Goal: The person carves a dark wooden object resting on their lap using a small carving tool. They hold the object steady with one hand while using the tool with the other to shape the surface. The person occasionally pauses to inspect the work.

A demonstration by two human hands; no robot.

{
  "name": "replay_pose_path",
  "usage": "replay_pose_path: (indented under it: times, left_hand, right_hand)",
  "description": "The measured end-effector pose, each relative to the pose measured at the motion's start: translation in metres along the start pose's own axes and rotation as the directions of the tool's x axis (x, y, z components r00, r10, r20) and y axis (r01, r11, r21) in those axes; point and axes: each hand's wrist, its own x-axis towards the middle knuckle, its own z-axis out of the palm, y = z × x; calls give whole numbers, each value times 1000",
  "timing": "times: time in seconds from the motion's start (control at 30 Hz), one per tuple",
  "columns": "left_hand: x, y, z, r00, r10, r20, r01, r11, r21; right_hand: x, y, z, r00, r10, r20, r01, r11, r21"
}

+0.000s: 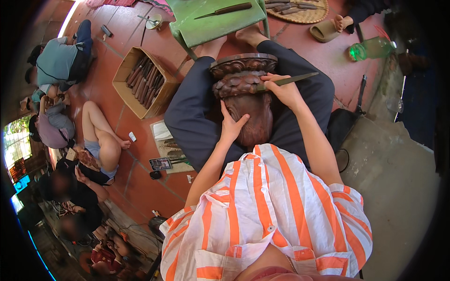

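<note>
A dark reddish-brown carved wooden pedestal [248, 117] rests between my legs, with a round scalloped top and leaf-like carving below it. My left hand [232, 122] grips its lower left part, thumb across the smooth front and fingers along the side. Closed around a flat, tapering metal file [297, 78], my right hand [282, 89] is at the pedestal's upper right. One end of the file lies against the carved band; the pointed end sticks out to the right. Some of the right fingers are hidden behind the file.
Ahead stands a green plastic stool [218, 21] bearing a wooden-handled tool [233, 8]. A cardboard box [123, 96] of wooden-handled tools is at the left, near a phone [161, 163]. A woven tray [304, 15], clog [324, 31] and green bottle [371, 49] lie far right. Several people sit leftward.
</note>
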Motion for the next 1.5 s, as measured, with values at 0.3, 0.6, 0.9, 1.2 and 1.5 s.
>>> replay_pose_path:
  times: [0.3,0.6,0.9,1.2,1.5]
  left_hand:
    - [2,-6,1,1000,3,-1,-3,1000,23]
    - [2,1,-1,999,-23,26,24,998,-56]
    - [-1,-6,-1,999,12,-43,-12,1000,16]
    - [0,5,-2,949,267,-165,-185,900,395]
    - [12,0,-10,960,225,-164,-163,931,326]
  right_hand:
    - [-4,-2,0,999,-43,18,44,996,-76]
    - [-5,3,-1,995,-100,29,102,992,-74]
    - [-39,15,15,972,-81,-220,102,991,86]
    - [-65,27,34,947,-44,-319,133,956,263]
    - [-50,13,42,938,-10,-347,125,943,310]
